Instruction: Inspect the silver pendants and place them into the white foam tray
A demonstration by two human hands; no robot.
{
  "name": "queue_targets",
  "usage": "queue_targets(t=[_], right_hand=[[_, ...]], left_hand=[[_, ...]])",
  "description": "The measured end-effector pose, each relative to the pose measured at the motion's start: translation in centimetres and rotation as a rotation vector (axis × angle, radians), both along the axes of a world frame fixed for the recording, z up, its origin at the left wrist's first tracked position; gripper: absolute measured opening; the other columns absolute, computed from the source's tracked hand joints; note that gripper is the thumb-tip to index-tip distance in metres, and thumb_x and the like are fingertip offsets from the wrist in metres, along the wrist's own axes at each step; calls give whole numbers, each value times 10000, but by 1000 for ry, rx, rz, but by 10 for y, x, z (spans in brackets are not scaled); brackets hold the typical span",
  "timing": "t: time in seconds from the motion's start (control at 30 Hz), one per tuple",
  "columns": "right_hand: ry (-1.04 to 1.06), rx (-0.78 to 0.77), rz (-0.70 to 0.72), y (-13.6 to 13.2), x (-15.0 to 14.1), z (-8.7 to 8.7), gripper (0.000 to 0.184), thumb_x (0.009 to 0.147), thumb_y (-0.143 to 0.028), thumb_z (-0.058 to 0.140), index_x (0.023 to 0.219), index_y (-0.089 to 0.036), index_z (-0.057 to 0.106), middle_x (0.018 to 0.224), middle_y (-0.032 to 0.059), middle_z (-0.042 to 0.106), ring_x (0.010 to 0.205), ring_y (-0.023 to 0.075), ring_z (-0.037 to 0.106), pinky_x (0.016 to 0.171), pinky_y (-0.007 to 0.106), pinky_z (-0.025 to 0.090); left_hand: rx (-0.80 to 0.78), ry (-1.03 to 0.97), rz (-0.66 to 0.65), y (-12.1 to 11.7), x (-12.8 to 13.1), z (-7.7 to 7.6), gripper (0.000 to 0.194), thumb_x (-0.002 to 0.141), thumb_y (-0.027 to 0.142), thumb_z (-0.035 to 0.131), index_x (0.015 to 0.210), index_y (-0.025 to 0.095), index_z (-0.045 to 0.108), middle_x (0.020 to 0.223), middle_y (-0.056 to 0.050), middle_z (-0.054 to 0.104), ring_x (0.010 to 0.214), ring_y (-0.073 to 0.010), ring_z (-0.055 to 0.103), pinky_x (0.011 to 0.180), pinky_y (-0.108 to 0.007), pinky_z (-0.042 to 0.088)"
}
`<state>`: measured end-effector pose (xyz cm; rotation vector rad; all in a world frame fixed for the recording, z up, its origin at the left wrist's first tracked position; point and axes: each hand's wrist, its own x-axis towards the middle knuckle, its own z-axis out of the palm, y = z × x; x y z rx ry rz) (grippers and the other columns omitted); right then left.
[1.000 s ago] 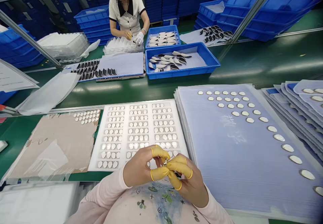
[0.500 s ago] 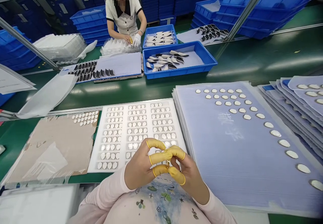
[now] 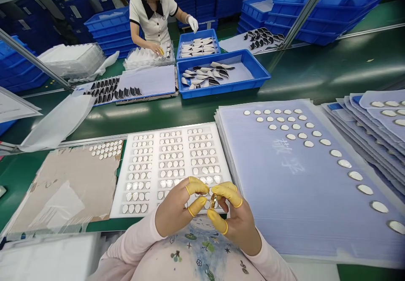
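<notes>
My right hand, with yellow finger cots on its fingers and thumb, pinches a small shiny gold-coloured oval piece seen nearly edge-on. My left hand, also in yellow finger cots, is just to the left of that piece, thumb and fingers apart with nothing visible between them. Behind and partly under my hands lies a white slotted tray, holding rows of white oval pieces with thin dark or metallic rims. Whether the left fingertips touch the gold piece is hard to tell.
To the right, a stack of bluish sheets carries scattered white ovals; more layered sheets stand beyond. At left, a cardboard sheet bears ovals. A blue bin holds black-and-white curved parts. Across the bench, a co-worker handles clear plastic trays.
My left thumb and fingers have come away from the piece and spread, leaving it in my right hand. The co-worker's white-gloved hand has moved out over the far blue bin.
</notes>
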<state>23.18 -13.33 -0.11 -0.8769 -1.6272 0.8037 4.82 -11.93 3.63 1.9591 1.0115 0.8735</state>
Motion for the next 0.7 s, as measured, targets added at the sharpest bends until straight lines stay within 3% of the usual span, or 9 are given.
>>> queue_targets(t=[0.17, 0.37, 0.7], right_hand=[[-20, 49, -9, 0, -3, 1, 463, 819, -92, 617, 1226, -293, 523, 874, -1, 534, 581, 118, 396, 514, 258, 404], [3, 107, 7, 0, -5, 1, 522, 808, -48, 602, 1251, -308, 511, 900, 14, 550, 616, 132, 455, 495, 249, 420], [126, 33, 101, -5, -4, -3, 436, 854, -31, 536, 1192, -305, 517, 912, 37, 578, 622, 140, 490, 474, 244, 446]], left_hand=[[-257, -147, -73, -1, -1, 5, 220, 946, 411, 568, 953, 195, 611, 899, -59, 648, 824, -171, 588, 797, -319, 500], [-387, -215, -57, -1, 4, 5, 172, 851, 316, 691, 939, 188, 618, 881, -38, 648, 804, -155, 576, 792, -307, 492], [-345, -413, -78, 0, 3, -3, 229, 856, 270, 703, 1049, 193, 609, 949, -61, 620, 828, -153, 600, 797, -319, 530]])
